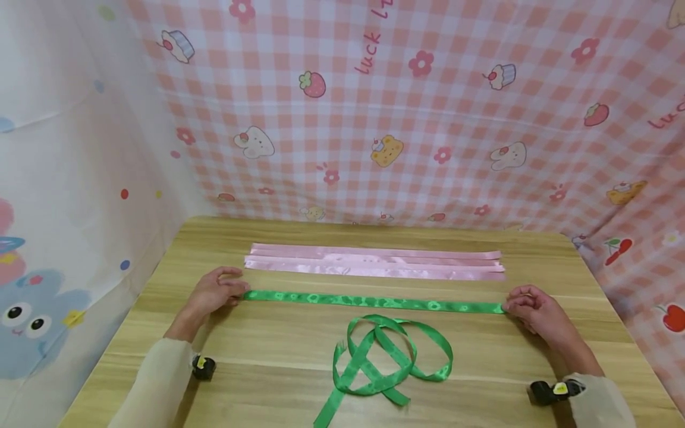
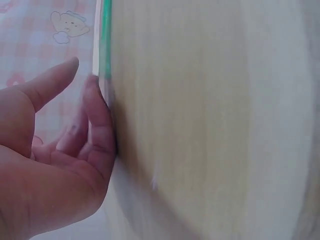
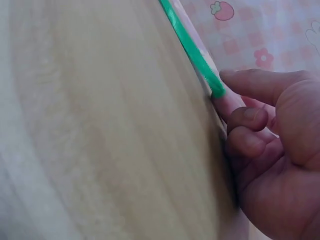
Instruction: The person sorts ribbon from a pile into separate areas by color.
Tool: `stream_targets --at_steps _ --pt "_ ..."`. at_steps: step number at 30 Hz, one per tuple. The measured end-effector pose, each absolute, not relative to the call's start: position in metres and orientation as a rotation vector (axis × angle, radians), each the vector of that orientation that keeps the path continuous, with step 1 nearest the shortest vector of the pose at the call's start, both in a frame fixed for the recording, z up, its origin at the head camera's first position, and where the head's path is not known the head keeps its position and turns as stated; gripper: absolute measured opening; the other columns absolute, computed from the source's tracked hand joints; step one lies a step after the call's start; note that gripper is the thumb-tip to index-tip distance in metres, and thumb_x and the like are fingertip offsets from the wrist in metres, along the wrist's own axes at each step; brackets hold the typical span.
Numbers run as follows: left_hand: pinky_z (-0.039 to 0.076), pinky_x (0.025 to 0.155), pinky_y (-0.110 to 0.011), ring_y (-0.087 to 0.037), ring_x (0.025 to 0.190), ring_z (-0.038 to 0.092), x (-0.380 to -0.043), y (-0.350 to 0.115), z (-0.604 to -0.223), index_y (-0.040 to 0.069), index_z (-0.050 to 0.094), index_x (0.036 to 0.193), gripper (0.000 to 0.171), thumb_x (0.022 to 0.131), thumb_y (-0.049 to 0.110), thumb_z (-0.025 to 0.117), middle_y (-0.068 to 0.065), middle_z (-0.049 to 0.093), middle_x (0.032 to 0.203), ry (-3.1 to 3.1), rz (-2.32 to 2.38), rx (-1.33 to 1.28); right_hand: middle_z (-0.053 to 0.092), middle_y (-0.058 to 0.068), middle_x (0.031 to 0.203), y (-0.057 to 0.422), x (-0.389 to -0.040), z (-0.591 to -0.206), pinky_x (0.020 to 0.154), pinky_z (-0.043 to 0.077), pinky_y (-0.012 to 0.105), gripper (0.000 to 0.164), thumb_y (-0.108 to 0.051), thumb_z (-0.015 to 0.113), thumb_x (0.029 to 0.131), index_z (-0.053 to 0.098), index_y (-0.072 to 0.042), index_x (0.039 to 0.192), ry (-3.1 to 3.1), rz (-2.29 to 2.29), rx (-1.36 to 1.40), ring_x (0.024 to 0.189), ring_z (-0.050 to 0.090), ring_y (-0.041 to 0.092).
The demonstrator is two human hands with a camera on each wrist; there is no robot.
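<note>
A green satin ribbon strip [image 1: 374, 302] lies flat and straight across the wooden table, between my two hands. At its left end, fingertips of my left hand [image 1: 214, 290] touch the ribbon; in the left wrist view the thumb [image 2: 62, 80] stands away from the fingers. On the other end, my right hand [image 1: 537, 309] rests a fingertip on the ribbon. The right wrist view shows that thumb [image 3: 255, 84] close beside the green ribbon end [image 3: 215, 87], with other fingers bent. Several pink ribbon strips [image 1: 369, 263] lie side by side just behind the green one.
A loose, looped length of green ribbon [image 1: 350, 371] lies nearer the front of the wooden table [image 1: 257, 362]. Behind the table hangs a pink checked cloth [image 1: 342, 119], with a white patterned cloth [image 1: 80, 166] on the left. Black wrist cameras sit on both sleeves.
</note>
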State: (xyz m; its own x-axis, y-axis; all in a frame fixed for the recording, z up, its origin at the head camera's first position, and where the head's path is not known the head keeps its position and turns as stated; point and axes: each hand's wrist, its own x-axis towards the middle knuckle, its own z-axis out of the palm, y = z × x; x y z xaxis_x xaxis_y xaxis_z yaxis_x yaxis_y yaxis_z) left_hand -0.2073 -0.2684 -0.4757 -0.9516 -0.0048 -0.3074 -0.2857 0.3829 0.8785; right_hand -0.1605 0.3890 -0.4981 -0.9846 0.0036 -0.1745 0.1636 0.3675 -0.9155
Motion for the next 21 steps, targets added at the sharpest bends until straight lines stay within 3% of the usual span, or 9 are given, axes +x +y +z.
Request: stream_targets --at_steps 5,10,16,21 --pt "0.057 0.073 -0.028 -0.006 0.084 0.066 -0.203 -0.268 -0.47 -0.005 0.043 0.139 0.051 0.096 0.011 0.066 -0.019 0.068 0.118 2.443 1.61 -0.199 0.064 -0.011 0.088 0.389 -0.158 -0.494 0.052 0.043 0.024 0.031 -0.022 0.068 0.096 0.052 -0.002 0.113 2.521 -1.608 0.185 0.063 0.049 0.009" --pt "0.054 0.07 -0.028 -0.01 0.085 0.064 -0.2 -0.255 -0.46 -0.001 0.048 0.136 0.046 0.096 0.016 0.066 -0.017 0.069 0.115 2.497 1.578 -0.101 0.064 -0.012 0.093 0.384 -0.155 -0.487 0.057 0.047 0.026 0.037 -0.029 0.066 0.097 0.053 -0.001 0.117 2.675 -1.449 0.169 0.073 0.055 0.007" --pt "0.054 0.067 -0.03 -0.02 0.087 0.064 -0.196 -0.221 -0.454 -0.002 0.053 0.129 0.037 0.096 0.013 0.065 -0.018 0.07 0.11 2.447 1.582 0.062 0.064 -0.004 0.091 0.361 -0.154 -0.477 0.059 0.048 0.025 0.022 -0.013 0.064 0.098 0.057 0.004 0.109 2.803 -1.449 -0.072 0.074 0.056 0.006" --pt "0.056 0.074 -0.036 -0.028 0.092 0.065 -0.193 -0.192 -0.453 -0.003 0.054 0.126 0.034 0.096 0.009 0.064 -0.023 0.067 0.111 2.323 1.625 0.191 0.059 0.0 0.084 0.332 -0.155 -0.467 0.056 0.044 0.024 0.013 -0.005 0.066 0.094 0.058 0.002 0.102 2.766 -1.489 -0.293 0.068 0.051 0.008"
